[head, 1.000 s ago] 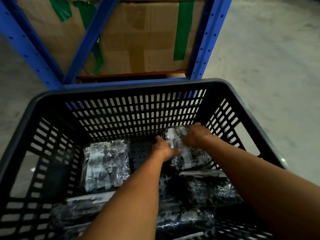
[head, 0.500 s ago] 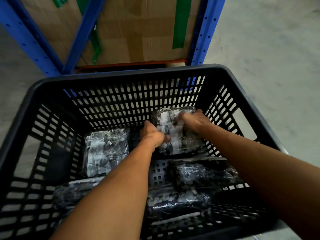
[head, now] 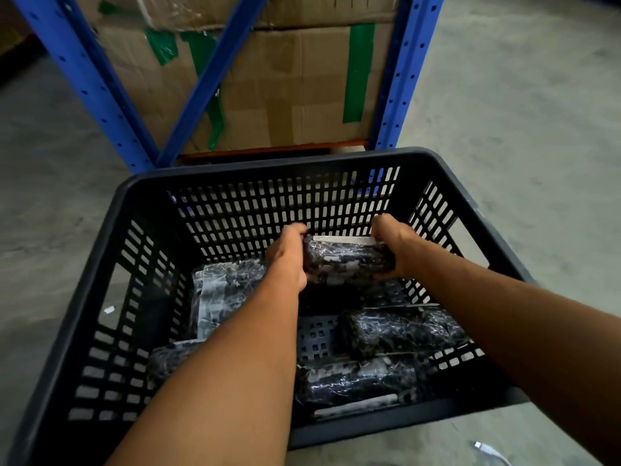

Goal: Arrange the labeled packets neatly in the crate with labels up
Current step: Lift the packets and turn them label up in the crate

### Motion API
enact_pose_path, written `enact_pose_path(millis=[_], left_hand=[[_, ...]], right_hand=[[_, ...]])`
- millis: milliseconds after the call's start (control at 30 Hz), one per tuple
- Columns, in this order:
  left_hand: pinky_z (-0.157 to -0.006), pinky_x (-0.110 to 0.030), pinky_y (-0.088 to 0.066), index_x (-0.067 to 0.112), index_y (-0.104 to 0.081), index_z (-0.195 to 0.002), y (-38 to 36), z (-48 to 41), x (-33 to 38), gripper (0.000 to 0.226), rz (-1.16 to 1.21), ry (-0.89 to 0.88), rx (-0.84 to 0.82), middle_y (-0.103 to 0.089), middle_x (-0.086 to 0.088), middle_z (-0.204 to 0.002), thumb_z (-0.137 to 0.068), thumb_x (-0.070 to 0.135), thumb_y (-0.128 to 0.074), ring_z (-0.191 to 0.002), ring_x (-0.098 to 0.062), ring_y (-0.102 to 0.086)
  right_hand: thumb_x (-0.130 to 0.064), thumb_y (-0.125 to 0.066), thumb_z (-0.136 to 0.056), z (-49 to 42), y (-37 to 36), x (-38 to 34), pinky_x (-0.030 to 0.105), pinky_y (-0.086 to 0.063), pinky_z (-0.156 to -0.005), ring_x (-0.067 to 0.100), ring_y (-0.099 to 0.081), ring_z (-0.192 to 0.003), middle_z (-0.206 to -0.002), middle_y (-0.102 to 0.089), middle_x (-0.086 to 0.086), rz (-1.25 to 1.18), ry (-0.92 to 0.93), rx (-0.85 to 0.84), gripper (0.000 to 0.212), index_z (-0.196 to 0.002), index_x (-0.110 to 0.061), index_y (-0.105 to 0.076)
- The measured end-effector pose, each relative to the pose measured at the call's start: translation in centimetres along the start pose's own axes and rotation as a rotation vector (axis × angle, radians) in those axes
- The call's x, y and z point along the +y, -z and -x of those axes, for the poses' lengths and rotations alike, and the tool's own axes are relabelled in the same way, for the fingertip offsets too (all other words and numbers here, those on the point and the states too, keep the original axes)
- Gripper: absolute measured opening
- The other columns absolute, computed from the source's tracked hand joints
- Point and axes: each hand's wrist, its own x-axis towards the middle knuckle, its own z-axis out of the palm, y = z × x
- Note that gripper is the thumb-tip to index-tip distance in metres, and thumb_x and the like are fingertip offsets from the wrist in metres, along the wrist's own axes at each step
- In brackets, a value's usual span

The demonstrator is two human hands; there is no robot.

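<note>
Both bare forearms stretch forward and down, side by side | left hand (head: pixel 289 260) curled, palm turned inward, fingers clamped on one end of a packet (head: pixel 346 262) | right hand (head: pixel 391 248) clamped on the opposite end, knuckles up | wrists near level.

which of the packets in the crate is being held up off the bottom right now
The packet at the far right, gripped between the left hand and right hand. The others lie loose on the crate floor.
</note>
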Motion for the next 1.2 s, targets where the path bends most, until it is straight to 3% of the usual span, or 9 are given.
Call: enact_pose_path(millis=[167, 300, 567, 667, 800, 900, 1000, 1100, 1200], left_hand=[[-0.084, -0.043, -0.056, 0.012, -0.054, -0.08, 1.1, -0.1, -0.1, 0.02, -0.004, -0.083, 0.004, -0.058, -0.009, -0.086, -0.062, 0.006, -0.056, -0.084, -0.028, -0.062], [-0.083, -0.043, -0.046, 0.013, -0.048, -0.073, 2.3, 0.9, 0.8, 0.011, -0.071, -0.045, -0.19, -0.054, -0.018, -0.096, -0.063, 0.008, -0.051, -0.095, -0.031, -0.056], [-0.098, -0.049, -0.05, -0.011, -0.056, -0.111, 4.4, 0.9, 2.0, 0.057, -0.303, -0.055, -0.184, -0.064, -0.022, -0.119, -0.057, -0.015, -0.04, -0.107, -0.036, -0.06], [-0.069, -0.037, -0.058, 0.004, -0.05, -0.13, 4.4, 1.0, 2.0, 0.076, -0.345, -0.107, -0.121, -0.06, -0.014, -0.133, -0.062, -0.027, -0.034, -0.11, -0.035, -0.059], [-0.039, -0.023, -0.041, 0.022, -0.042, -0.141, 4.3, 1.1, 2.2, 0.096, -0.397, -0.148, -0.101, -0.059, -0.007, -0.133, -0.062, -0.031, -0.032, -0.1, -0.03, -0.058], [-0.054, -0.028, -0.043, 0.015, -0.052, -0.128, 3.8, 0.8, 1.9, 0.079, -0.423, -0.126, -0.116, -0.066, -0.011, -0.115, -0.063, -0.027, -0.037, -0.081, -0.026, -0.058], [-0.077, -0.038, -0.05, 0.004, -0.056, -0.099, 2.3, 0.6, 1.0, 0.037, -0.4, -0.086, -0.145, -0.067, -0.023, -0.115, -0.068, -0.016, -0.055, -0.09, -0.031, -0.064], [-0.091, -0.051, -0.055, 0.007, -0.05, -0.114, 0.3, -0.4, -0.7, 0.049, -0.361, -0.125, -0.117, -0.066, -0.017, -0.119, -0.072, -0.011, -0.068, -0.106, -0.033, -0.065], [-0.087, -0.038, -0.055, 0.012, -0.051, -0.127, -0.9, -1.2, -2.6, 0.056, -0.439, -0.186, -0.111, -0.065, -0.009, -0.124, -0.079, -0.006, -0.071, -0.107, -0.023, -0.061]], right_hand=[[-0.035, -0.051, -0.092, 0.2, -0.2, 0.0, 0.03, -0.046, -0.054, 0.019, -0.053, -0.058, -0.074, -0.053, 0.006, 0.086, -0.051, -0.067, 0.029, -0.099, -0.007, -0.052], [-0.038, -0.059, -0.09, 0.3, -0.6, -0.3, 0.028, -0.045, -0.048, 0.02, -0.053, -0.055, -0.081, -0.059, 0.009, 0.25, -0.087, -0.216, 0.039, -0.108, -0.003, -0.054], [-0.004, -0.066, -0.08, 0.1, -0.2, -0.9, 0.036, -0.06, -0.059, 0.028, -0.076, -0.069, -0.081, -0.079, 0.01, 0.113, -0.01, -0.42, 0.021, -0.101, -0.004, -0.065], [0.005, -0.071, -0.068, 0.6, -0.2, -1.1, 0.048, -0.06, -0.071, 0.033, -0.075, -0.085, -0.1, -0.077, 0.013, 0.114, 0.067, -0.478, 0.044, -0.111, -0.005, -0.064], [0.013, -0.077, -0.054, 0.9, 0.0, -0.8, 0.062, -0.057, -0.073, 0.04, -0.066, -0.1, -0.113, -0.068, 0.014, 0.117, 0.157, -0.407, 0.074, -0.117, -0.015, -0.051], [0.015, -0.075, -0.065, 0.7, 0.4, -0.8, 0.063, -0.056, -0.076, 0.04, -0.066, -0.101, -0.111, -0.068, 0.013, 0.141, 0.17, -0.374, 0.061, -0.112, -0.016, -0.051], [0.014, -0.073, -0.071, 0.2, 1.5, -0.7, 0.052, -0.061, -0.065, 0.033, -0.069, -0.09, -0.104, -0.07, 0.012, 0.147, 0.166, -0.309, 0.048, -0.105, -0.014, -0.054], [0.008, -0.071, -0.079, -0.6, 2.3, -0.1, 0.046, -0.061, -0.068, 0.028, -0.069, -0.089, -0.109, -0.07, 0.012, 0.188, 0.167, -0.221, 0.036, -0.106, -0.011, -0.058], [0.005, -0.067, -0.083, -1.3, 2.6, 0.7, 0.052, -0.054, -0.092, 0.033, -0.066, -0.105, -0.12, -0.067, 0.016, 0.245, 0.148, -0.159, 0.033, -0.114, -0.003, -0.06]])
